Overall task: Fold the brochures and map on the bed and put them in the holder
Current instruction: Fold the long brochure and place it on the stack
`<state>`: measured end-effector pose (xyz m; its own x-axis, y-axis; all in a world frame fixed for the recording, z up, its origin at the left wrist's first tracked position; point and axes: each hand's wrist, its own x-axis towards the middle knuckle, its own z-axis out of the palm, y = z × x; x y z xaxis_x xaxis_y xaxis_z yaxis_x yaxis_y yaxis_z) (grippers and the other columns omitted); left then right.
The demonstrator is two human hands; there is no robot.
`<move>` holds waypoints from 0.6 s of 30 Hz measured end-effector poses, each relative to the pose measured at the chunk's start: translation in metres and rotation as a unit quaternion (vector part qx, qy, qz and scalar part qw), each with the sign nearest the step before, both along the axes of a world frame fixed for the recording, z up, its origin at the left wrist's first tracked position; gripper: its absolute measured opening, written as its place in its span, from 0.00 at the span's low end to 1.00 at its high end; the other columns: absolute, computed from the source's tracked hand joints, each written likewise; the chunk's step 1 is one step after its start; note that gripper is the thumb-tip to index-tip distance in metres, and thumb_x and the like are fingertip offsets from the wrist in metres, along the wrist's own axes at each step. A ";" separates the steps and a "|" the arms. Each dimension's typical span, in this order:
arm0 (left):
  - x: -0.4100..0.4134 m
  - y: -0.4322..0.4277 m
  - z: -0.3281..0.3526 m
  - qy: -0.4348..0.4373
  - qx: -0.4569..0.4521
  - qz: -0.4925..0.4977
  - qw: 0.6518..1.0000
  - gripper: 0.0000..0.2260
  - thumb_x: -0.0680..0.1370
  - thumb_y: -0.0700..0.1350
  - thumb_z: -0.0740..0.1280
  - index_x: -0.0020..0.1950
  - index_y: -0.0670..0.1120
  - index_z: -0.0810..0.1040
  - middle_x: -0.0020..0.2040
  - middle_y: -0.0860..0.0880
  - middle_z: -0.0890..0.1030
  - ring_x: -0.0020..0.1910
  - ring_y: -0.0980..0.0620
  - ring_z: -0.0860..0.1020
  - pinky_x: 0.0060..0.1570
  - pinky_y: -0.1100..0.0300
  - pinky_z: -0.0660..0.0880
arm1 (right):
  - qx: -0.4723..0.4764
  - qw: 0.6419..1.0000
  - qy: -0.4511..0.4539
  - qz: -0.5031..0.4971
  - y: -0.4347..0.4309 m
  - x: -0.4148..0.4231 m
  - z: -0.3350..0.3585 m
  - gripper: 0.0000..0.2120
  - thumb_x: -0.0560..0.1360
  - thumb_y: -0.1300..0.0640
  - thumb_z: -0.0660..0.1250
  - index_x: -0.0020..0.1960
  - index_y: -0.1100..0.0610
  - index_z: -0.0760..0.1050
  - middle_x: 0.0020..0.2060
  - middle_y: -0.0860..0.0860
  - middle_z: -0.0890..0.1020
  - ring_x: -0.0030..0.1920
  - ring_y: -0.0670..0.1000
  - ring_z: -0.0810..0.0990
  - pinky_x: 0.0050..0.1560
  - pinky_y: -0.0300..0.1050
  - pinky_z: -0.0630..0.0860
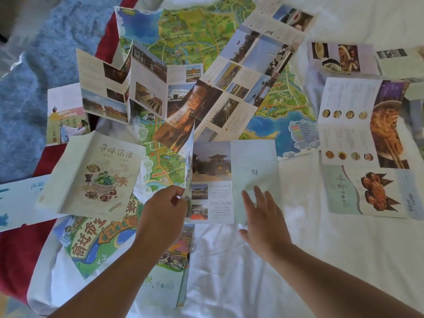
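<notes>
A large illustrated map lies unfolded across the white bed. Several brochures lie open on and around it. The nearest brochure, with photos of old gates, lies in front of me. My left hand pinches its raised left panel between thumb and fingers. My right hand rests flat, fingers spread, on its pale right panel. A long photo brochure runs diagonally over the map. A food brochure lies at the left. No holder is in view.
More food brochures lie at the right: one with noodles and one with a crab. A zigzag-folded leaflet stands up at the left. A blue blanket and a red cloth cover the bed's left side.
</notes>
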<state>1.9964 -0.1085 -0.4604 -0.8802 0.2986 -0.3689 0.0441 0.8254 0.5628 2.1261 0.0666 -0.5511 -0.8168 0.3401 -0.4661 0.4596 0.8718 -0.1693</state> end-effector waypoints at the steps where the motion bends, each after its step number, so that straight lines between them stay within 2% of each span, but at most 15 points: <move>1: 0.000 0.001 0.000 0.002 0.000 -0.002 1.000 0.08 0.79 0.44 0.61 0.43 0.53 0.77 0.30 0.52 0.75 0.26 0.56 0.68 0.26 0.61 0.62 | 0.009 1.000 0.000 0.001 0.000 -0.002 0.000 0.42 0.78 0.45 0.64 0.80 0.51 0.41 0.79 0.55 0.44 0.78 0.62 0.46 0.75 0.55 0.56; 6: -0.002 0.000 -0.001 -0.005 0.023 -0.005 1.000 0.08 0.79 0.44 0.63 0.42 0.52 0.77 0.27 0.54 0.72 0.24 0.58 0.67 0.27 0.61 0.62 | 0.038 0.999 -0.021 0.020 -0.002 -0.005 0.001 0.35 0.80 0.52 0.60 0.79 0.53 0.43 0.79 0.56 0.47 0.78 0.61 0.49 0.72 0.56 0.62; 11: -0.002 0.001 0.001 -0.007 0.021 0.002 1.000 0.08 0.79 0.43 0.62 0.43 0.52 0.77 0.28 0.54 0.73 0.24 0.57 0.67 0.27 0.61 0.62 | 0.027 0.998 -0.020 0.050 0.000 -0.001 0.010 0.33 0.82 0.55 0.54 0.80 0.55 0.39 0.79 0.55 0.47 0.78 0.59 0.52 0.66 0.52 0.71; 15: -0.001 0.004 0.003 -0.015 0.031 0.003 0.999 0.07 0.79 0.43 0.62 0.46 0.52 0.78 0.28 0.54 0.73 0.23 0.58 0.68 0.27 0.61 0.63 | 0.003 0.999 0.014 0.034 0.006 0.003 0.021 0.35 0.82 0.57 0.55 0.79 0.53 0.35 0.79 0.53 0.48 0.77 0.55 0.55 0.63 0.48 0.75; 18: 0.002 0.009 0.005 -0.015 0.044 -0.004 0.999 0.08 0.79 0.43 0.62 0.44 0.53 0.77 0.27 0.56 0.74 0.24 0.59 0.69 0.25 0.65 0.62 | -0.037 0.997 0.064 -0.003 0.010 0.005 0.033 0.36 0.80 0.58 0.56 0.79 0.51 0.37 0.79 0.50 0.50 0.76 0.52 0.59 0.62 0.47 0.74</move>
<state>1.9985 -0.0996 -0.4553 -0.8664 0.3380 -0.3675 0.0322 0.7723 0.6344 2.1307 0.0764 -0.5178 -0.8695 0.3133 -0.3818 0.4349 0.8521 -0.2911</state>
